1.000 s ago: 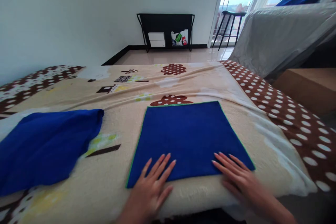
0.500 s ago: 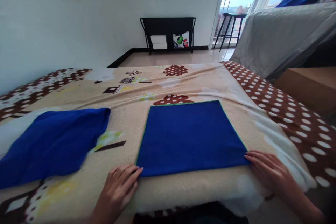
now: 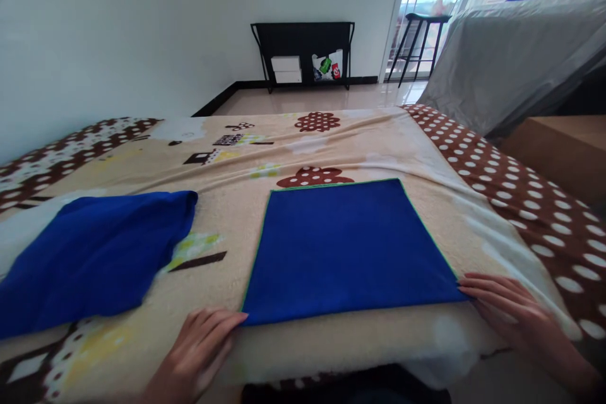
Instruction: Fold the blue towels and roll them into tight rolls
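Note:
A blue cloth (image 3: 350, 252) with thin green edging lies flat on the patterned blanket (image 3: 360, 341), its far edge touching a brown dotted flower print. My left hand (image 3: 199, 344) is closed on the near left corner, fingertips pinched together. At the near right corner my right hand (image 3: 506, 303) pinches the cloth too, with the thumb partly hidden beneath the fingers. Another blue cloth (image 3: 99, 259), rumpled and with a curled far right corner, rests to the left, apart from both hands.
The blanket covers a bed-like surface whose near edge is close to me. A cardboard box (image 3: 558, 145) and a plastic-draped object (image 3: 502, 57) stand to the right. Beyond are a black rack (image 3: 303, 44) by the wall and a dark stool (image 3: 419, 44) by the window.
Both hands have moved slightly outward and toward me, and the near edge of the cloth now looks wider and straighter. The view has tilted down a little.

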`<act>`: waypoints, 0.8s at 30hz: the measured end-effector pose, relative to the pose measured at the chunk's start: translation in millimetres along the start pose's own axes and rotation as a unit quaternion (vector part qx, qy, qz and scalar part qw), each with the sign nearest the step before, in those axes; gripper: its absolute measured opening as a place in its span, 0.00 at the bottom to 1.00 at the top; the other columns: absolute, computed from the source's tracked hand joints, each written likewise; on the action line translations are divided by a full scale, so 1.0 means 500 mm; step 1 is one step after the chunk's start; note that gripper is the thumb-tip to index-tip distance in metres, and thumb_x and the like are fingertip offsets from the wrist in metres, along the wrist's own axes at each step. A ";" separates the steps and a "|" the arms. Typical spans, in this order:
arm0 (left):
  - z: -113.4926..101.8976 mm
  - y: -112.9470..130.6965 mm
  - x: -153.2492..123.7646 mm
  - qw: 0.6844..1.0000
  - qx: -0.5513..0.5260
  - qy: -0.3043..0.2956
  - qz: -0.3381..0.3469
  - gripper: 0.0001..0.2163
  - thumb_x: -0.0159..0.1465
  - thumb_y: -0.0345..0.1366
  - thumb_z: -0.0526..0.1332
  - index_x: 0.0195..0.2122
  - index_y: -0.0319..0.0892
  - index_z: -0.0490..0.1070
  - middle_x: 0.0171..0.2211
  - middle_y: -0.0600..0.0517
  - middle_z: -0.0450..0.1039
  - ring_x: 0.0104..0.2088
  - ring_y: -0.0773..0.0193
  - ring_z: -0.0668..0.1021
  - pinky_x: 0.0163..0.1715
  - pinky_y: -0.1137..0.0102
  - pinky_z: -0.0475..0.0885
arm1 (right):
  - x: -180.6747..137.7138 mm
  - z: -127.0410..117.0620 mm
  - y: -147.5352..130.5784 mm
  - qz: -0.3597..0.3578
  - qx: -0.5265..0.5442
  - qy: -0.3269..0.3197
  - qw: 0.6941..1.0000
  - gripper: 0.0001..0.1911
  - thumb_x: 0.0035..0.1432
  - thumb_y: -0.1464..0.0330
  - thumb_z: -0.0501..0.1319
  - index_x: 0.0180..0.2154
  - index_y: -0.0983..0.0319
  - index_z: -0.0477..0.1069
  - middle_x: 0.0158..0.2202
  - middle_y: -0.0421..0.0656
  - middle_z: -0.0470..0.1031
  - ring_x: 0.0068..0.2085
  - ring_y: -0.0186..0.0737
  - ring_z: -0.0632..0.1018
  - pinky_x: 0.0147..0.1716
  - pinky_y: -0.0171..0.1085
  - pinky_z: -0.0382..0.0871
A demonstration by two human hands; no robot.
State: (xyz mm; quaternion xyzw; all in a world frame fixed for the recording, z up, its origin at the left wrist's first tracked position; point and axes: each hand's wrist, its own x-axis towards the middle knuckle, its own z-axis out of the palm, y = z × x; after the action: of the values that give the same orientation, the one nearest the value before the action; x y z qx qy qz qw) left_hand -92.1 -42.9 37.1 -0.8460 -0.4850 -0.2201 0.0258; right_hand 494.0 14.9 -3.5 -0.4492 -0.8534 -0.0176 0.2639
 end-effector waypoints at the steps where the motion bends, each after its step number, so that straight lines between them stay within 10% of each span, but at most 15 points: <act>1: 0.005 -0.003 0.004 0.999 -0.025 0.013 -0.029 0.14 0.64 0.28 0.59 0.49 0.51 0.70 0.38 0.54 0.80 0.40 0.63 0.81 0.43 0.70 0.74 | 0.002 0.001 0.006 0.020 0.028 -0.014 0.999 0.12 0.63 0.63 0.60 0.47 0.51 0.77 0.48 0.40 0.78 0.50 0.43 0.78 0.47 0.42 0.75; 8: 0.058 -0.011 0.046 0.969 -0.103 0.002 -0.222 0.05 0.63 0.37 0.58 0.39 0.45 0.69 0.32 0.54 0.77 0.33 0.63 0.80 0.34 0.70 0.74 | 0.041 0.046 0.025 0.135 0.093 -0.024 0.986 0.10 0.64 0.68 0.57 0.44 0.57 0.73 0.40 0.45 0.78 0.37 0.41 0.81 0.34 0.34 0.76; 15: 0.111 0.023 0.054 0.963 0.162 0.067 -0.204 0.07 0.60 0.33 0.56 0.39 0.45 0.70 0.35 0.50 0.75 0.37 0.55 0.75 0.42 0.59 0.63 | 0.049 0.099 -0.008 0.134 -0.074 0.043 0.987 0.12 0.60 0.62 0.56 0.42 0.61 0.69 0.39 0.48 0.74 0.41 0.48 0.76 0.43 0.49 0.71; 24: 0.102 0.045 0.056 0.974 0.162 0.068 -0.144 0.09 0.61 0.30 0.55 0.39 0.47 0.73 0.55 0.45 0.71 0.53 0.46 0.72 0.48 0.53 0.61 | 0.019 0.092 -0.011 0.064 -0.110 0.076 0.989 0.09 0.61 0.66 0.59 0.44 0.58 0.71 0.52 0.47 0.72 0.46 0.48 0.75 0.48 0.50 0.66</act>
State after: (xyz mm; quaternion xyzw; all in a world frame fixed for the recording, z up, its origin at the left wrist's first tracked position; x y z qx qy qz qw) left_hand -43.6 -19.2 5.8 -0.7346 -0.6284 -0.1969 0.1635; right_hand 465.7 31.2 -37.3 -0.5264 -0.7932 -0.1285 0.2780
